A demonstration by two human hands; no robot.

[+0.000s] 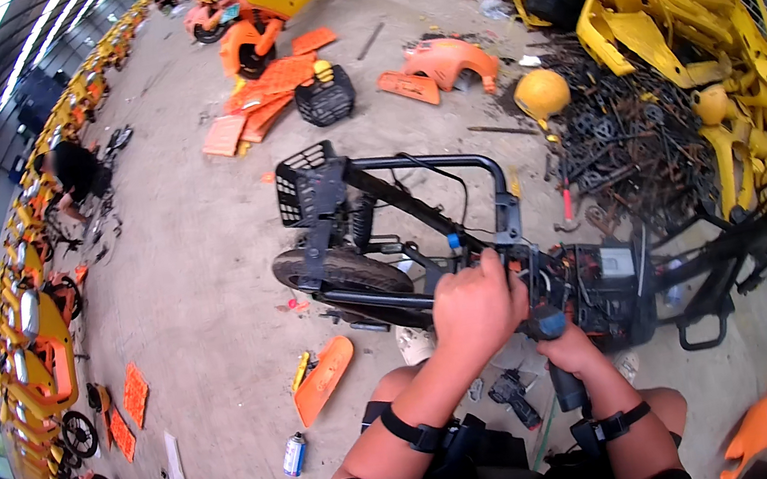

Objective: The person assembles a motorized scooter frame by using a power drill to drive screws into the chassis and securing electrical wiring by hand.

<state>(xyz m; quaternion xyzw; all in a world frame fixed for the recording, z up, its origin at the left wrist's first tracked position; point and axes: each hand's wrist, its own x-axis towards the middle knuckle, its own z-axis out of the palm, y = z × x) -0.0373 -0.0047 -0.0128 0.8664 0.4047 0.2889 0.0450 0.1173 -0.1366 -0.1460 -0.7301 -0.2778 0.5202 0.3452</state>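
In front of me lies a stripped scooter frame (pixel 421 218), black, with its rear wheel (pixel 348 271) and a black rack at the left. My left hand (pixel 482 309) is closed at the middle of the frame, beside the tubes; what its fingers grip is hidden. My right hand (pixel 573 350) is wrapped round a black cordless power tool (pixel 568 388) with a blue-grey head, close to the dark electrical parts (pixel 602 274) of the scooter. A second cordless drill (pixel 514 398) rests on the floor between my legs.
A heap of dark metal parts (pixel 625 133) and yellow panels (pixel 661 20) lies to the right, with a red-handled hammer (pixel 565 199) beside it. Orange panels (pixel 325 376) and a spray can (pixel 294 454) lie at the left. Scooters (pixel 41 347) line the far left; other people crouch there.
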